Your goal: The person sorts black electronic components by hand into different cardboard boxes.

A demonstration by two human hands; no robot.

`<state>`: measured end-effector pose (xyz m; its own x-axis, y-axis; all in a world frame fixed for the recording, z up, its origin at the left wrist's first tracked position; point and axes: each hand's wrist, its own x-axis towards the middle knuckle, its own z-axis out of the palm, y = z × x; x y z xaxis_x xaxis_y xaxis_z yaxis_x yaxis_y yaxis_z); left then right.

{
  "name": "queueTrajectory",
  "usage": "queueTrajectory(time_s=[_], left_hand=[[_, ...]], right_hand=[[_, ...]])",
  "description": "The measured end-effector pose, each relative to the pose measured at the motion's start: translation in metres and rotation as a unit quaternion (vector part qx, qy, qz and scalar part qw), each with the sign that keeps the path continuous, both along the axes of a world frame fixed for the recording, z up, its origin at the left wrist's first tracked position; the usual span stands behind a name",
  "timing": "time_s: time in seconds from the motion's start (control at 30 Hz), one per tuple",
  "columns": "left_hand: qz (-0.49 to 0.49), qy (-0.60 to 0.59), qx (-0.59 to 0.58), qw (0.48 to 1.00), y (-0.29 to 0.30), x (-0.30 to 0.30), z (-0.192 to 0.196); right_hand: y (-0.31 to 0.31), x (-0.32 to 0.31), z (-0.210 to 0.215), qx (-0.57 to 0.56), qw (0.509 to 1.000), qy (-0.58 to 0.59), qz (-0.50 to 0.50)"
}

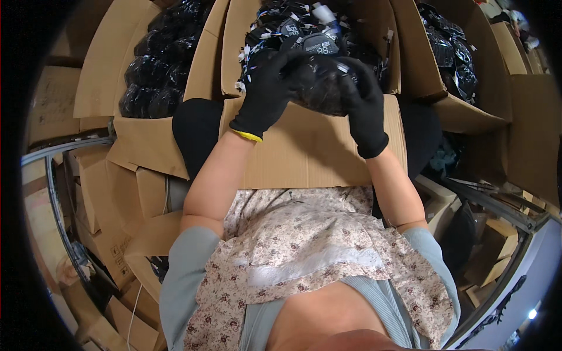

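Note:
My left hand and my right hand both wear black knit gloves; the left cuff has a yellow edge. Between them they grip a dark, shiny, rounded unit, which looks like an instrument display in clear film. It is held above the near side of an open cardboard box. In that box lies a heap of black instrument displays with cables and white connectors. A white-and-blue bottle-like item rests on top of the heap. Some of my fingers are hidden behind the held unit.
To the left, an open carton holds stacked film-wrapped black units. Another carton on the right holds more wrapped units. Metal frame rails and folded cardboard stand on the left. A metal rail runs at the right.

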<state>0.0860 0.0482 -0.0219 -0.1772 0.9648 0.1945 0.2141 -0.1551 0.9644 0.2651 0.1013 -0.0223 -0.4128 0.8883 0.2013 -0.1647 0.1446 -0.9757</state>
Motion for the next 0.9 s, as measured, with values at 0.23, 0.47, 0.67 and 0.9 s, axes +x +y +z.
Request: queueTrajectory(time_s=[0.23,0.47,0.67,0.9], left_hand=[[0.073,-0.078,-0.013,0.994,-0.002,0.014,-0.019],[0.095,-0.098,0.072,0.988,-0.001,0.006,-0.019],[0.115,0.036,0.165,0.979,0.001,0.009,-0.006],[0.068,0.236,0.252,0.936,0.016,0.028,0.019]], right_hand=[[0.004,-0.007,-0.016,0.012,1.000,0.003,-0.011],[0.008,-0.007,0.007,0.113,0.986,0.069,-0.102],[0.018,0.018,-0.005,0.089,0.991,-0.096,0.004],[0.030,0.028,0.013,0.389,0.908,-0.141,-0.062]])
